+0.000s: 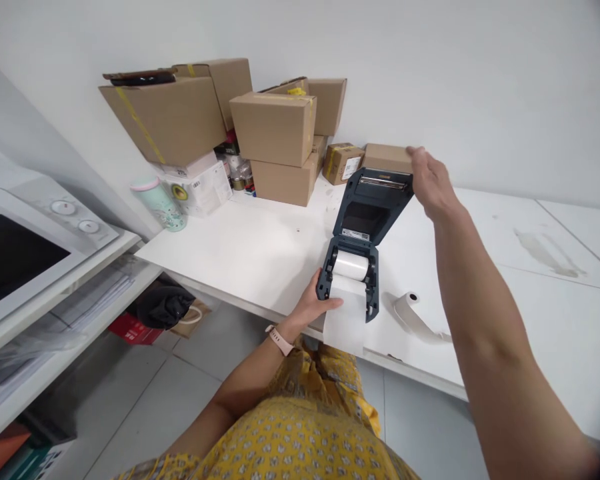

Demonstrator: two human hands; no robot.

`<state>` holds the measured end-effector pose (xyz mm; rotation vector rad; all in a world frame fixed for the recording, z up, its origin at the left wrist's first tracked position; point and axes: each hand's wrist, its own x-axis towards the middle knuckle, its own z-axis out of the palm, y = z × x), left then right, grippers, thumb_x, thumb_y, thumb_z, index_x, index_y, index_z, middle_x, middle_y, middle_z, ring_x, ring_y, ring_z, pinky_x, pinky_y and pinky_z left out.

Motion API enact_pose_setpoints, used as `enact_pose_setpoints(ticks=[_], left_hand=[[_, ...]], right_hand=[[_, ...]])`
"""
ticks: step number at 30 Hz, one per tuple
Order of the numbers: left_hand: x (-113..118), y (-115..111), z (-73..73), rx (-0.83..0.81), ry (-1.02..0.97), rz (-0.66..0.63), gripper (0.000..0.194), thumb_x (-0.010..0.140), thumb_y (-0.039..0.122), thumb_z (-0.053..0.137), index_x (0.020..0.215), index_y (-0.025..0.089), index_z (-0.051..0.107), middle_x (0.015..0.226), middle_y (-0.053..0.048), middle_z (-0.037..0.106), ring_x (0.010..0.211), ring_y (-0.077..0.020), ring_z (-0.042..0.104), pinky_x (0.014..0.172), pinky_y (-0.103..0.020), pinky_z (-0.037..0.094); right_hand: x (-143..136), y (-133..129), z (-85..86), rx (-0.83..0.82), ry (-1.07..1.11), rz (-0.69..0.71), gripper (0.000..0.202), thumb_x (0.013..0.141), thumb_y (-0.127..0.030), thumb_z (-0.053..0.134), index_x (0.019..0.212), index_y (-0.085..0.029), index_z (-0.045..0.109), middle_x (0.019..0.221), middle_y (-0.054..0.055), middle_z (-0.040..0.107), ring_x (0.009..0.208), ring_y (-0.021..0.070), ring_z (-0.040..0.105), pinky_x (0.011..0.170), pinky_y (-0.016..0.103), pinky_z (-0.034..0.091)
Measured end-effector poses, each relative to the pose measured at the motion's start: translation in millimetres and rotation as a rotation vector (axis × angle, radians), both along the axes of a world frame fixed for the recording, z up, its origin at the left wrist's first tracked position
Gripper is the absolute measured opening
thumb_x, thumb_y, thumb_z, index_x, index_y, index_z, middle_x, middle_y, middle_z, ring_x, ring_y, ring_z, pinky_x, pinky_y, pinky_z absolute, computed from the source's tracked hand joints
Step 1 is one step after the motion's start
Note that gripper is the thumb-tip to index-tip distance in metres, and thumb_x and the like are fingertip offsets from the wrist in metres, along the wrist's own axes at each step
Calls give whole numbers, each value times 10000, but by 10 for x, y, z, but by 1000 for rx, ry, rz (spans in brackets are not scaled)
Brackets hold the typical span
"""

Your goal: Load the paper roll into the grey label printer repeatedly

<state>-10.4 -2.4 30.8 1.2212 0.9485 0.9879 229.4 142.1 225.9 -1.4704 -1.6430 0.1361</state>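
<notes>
Matt plastic printer [356, 244], smooth paper [351, 265]

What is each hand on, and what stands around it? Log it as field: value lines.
left hand: holds left edge of dark device, thumb over paper strip
right hand: at upper right corner of lid
lid state: raised open
inside device: white paper roll
right of device: second roll, partly unwound
surface: white table
behind: cardboard boxes, several stacked
far left: microwave, mint tumbler
</notes>
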Motion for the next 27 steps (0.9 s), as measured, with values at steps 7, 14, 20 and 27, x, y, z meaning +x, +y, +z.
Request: enact_pose_setpoints(ticks=[7, 14, 20, 27], left_hand=[[-52, -17, -172, -35, -189, -47, 1056, 689, 418, 881, 1565, 247, 317, 1579, -128, 444, 1451, -374, 411, 1206, -504, 343], [-48, -26, -350, -84, -179, -10, 1364, 659, 393, 911, 1613, 321, -60, 1672, -122, 247, 1543, -313, 253, 1256, -482, 245], [-37, -73, -229, -126, -194, 16, 1269, 730, 548, 832, 1621, 298, -36, 1698, -125, 177, 1568, -307, 195, 1275, -483, 200], [47, 25, -97, -197, -145, 140, 1002, 827, 523, 744, 1612, 299, 164, 1649, -85, 333, 1522, -297, 325, 1245, -440, 293]], right_hand=[[-257, -708, -469, 133, -121, 36, 482, 1074, -388, 292, 1247, -169, 686, 1290, 132, 688, 1249, 238, 581, 1100, 450, 417], [-596, -1928, -1726, 346, -488, 29, 664, 986, -187, 484, 1609, -255, 264, 1564, 91, 485, 1508, 274, 356, 1207, 503, 329], [-740, -2145, -2069, 282, -394, -21, 597, 959, -146, 493, 1543, -226, 400, 1455, 112, 597, 1429, 297, 461, 1154, 518, 369], [-679, -1799, -1639, 331, -482, 17, 185, 962, -170, 521, 926, -226, 694, 874, 22, 765, 784, 187, 648, 993, 425, 426]])
